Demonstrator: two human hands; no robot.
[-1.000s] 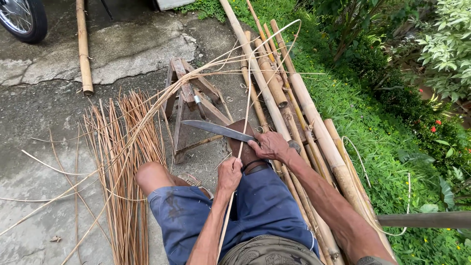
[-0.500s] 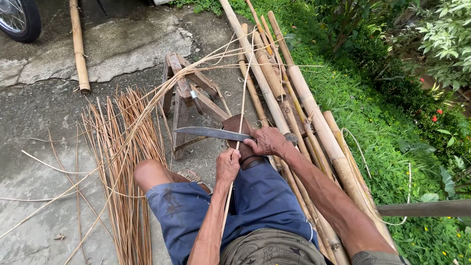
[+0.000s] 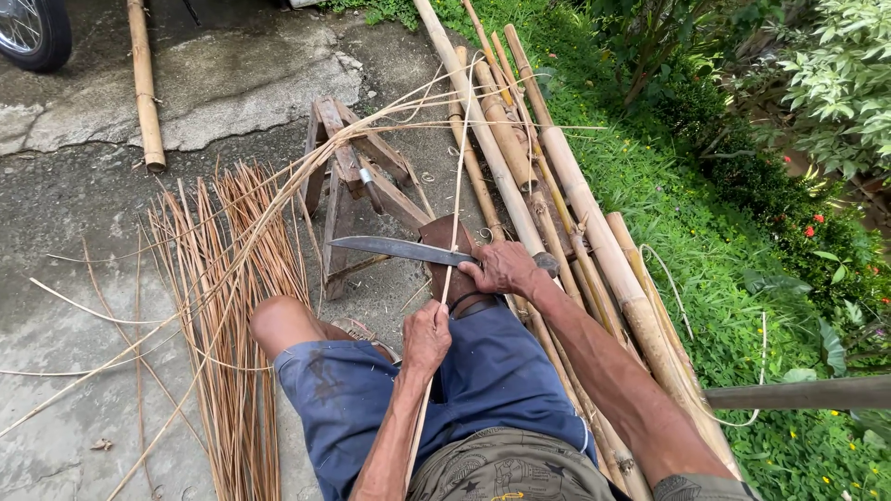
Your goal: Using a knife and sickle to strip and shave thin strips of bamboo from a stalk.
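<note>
My right hand [image 3: 502, 268] grips the handle of a long knife [image 3: 394, 249], its blade pointing left over a brown leather pad [image 3: 444, 234] on my right knee. My left hand [image 3: 426, 338] pinches a thin bamboo strip [image 3: 456, 176] that runs up under the blade and away from me. I sit in blue shorts [image 3: 483, 380], left knee bare.
A pile of thin split strips [image 3: 232, 306] lies on the concrete to my left. A low wooden stand [image 3: 357, 176] sits ahead. Several bamboo poles [image 3: 557, 186] lie along the grass edge on the right, another pole [image 3: 144, 83] and a wheel [image 3: 32, 32] far left.
The view has shifted slightly. The knife and both hands stay on the strip over the knee, with the long strip ends swaying a little.
</note>
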